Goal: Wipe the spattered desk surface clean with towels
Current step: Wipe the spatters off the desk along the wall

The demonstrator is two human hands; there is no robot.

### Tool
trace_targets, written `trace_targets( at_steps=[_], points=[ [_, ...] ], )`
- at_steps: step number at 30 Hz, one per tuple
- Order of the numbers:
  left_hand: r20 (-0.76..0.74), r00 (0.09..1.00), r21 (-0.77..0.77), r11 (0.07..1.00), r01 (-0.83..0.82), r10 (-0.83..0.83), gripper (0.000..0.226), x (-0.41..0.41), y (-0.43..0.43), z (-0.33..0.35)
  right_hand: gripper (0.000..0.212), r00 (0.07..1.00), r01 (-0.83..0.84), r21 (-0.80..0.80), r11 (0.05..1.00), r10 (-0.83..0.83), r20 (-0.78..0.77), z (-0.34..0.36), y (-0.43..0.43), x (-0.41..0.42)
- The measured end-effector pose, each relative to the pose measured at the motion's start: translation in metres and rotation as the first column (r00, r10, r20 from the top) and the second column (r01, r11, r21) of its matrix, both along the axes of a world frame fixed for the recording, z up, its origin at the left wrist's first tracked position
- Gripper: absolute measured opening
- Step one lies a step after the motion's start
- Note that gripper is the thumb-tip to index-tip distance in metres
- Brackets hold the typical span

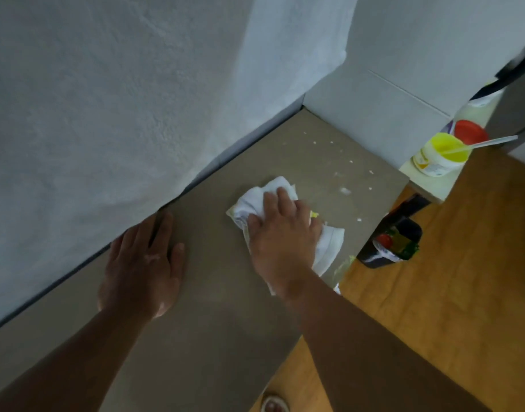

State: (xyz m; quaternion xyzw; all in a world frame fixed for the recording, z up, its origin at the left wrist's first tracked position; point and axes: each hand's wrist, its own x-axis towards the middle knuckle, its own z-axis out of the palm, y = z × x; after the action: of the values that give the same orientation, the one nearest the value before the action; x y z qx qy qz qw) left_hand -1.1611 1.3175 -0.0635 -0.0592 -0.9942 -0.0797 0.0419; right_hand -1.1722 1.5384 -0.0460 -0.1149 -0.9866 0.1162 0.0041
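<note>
Right hand (280, 233) presses a white towel (256, 200) on the grey desk (213, 307). Left hand (142, 263) rests flat beside the wall (106, 99). White spatters (345, 190) lie beyond the towel.

towel (255, 200) middle under right hand (285, 233) | foot (274, 407) cut by bottom edge
</note>
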Motion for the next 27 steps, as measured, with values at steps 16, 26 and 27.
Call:
trace_targets(
  at_steps=[16, 26, 27],
  points=[
    [-0.100, 0.994, 0.005, 0.999, 0.037, -0.036, 0.066, 0.000, -0.004, -0.010, 0.064, 0.995, 0.019, -0.024, 1.000, -0.021, -0.101, -0.013, 0.103, 0.035],
    [-0.179, 0.980, 0.038, 0.995, 0.097, -0.089, 0.058, -0.003, -0.002, -0.018, 0.056, 0.966, 0.237, -0.036, 0.971, -0.240, -0.101, -0.014, 0.117, 0.018],
    [-0.183, 0.979, 0.046, 0.994, 0.102, -0.092, 0.057, -0.004, -0.002, -0.018, 0.056, 0.969, 0.220, -0.024, 0.975, -0.221, -0.106, -0.014, 0.104, 0.031]
  ],
)
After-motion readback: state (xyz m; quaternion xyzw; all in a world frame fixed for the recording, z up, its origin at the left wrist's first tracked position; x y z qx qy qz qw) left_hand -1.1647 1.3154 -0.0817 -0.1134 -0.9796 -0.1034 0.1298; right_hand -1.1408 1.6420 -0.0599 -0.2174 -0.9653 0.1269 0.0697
